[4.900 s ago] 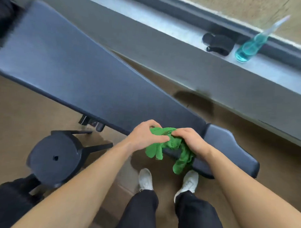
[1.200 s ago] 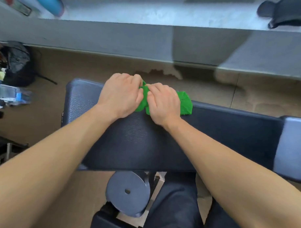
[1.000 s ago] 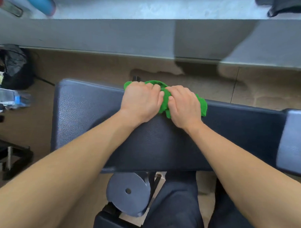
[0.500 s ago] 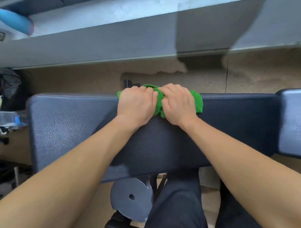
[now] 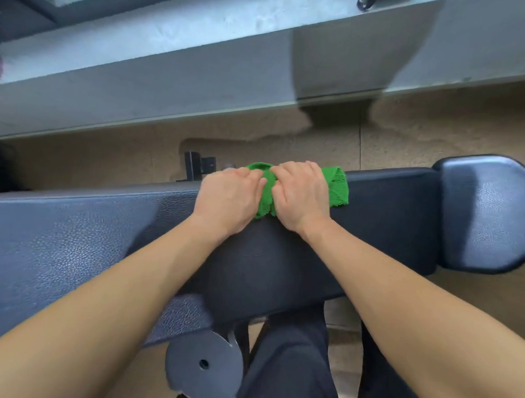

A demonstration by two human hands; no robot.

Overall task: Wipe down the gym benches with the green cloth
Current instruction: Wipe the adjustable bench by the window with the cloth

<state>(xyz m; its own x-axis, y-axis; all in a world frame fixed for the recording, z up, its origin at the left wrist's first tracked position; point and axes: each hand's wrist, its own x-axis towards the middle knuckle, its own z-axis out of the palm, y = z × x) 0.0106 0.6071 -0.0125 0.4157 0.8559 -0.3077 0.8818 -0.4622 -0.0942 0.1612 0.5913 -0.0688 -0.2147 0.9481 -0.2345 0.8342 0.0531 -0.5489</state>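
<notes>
A black padded gym bench (image 5: pixel 382 221) runs across the view from left to right, with a separate seat pad (image 5: pixel 487 212) at its right end. A bunched green cloth (image 5: pixel 336 186) lies on the bench's far edge, near the middle. My left hand (image 5: pixel 228 197) and my right hand (image 5: pixel 300 194) sit side by side on the cloth, fingers curled over it, and press it against the pad. Most of the cloth is hidden under both hands.
A grey concrete ledge (image 5: pixel 176 76) runs behind the bench, with tan floor (image 5: pixel 436 133) between them. A round weight plate (image 5: pixel 202 366) stands near my dark-trousered legs (image 5: pixel 291 366). A black bracket of the bench frame (image 5: pixel 197 168) shows beyond the pad.
Both hands have slid the cloth to the right along the bench's far edge, from near its left end towards the seat pad. The view has shifted right with them.
</notes>
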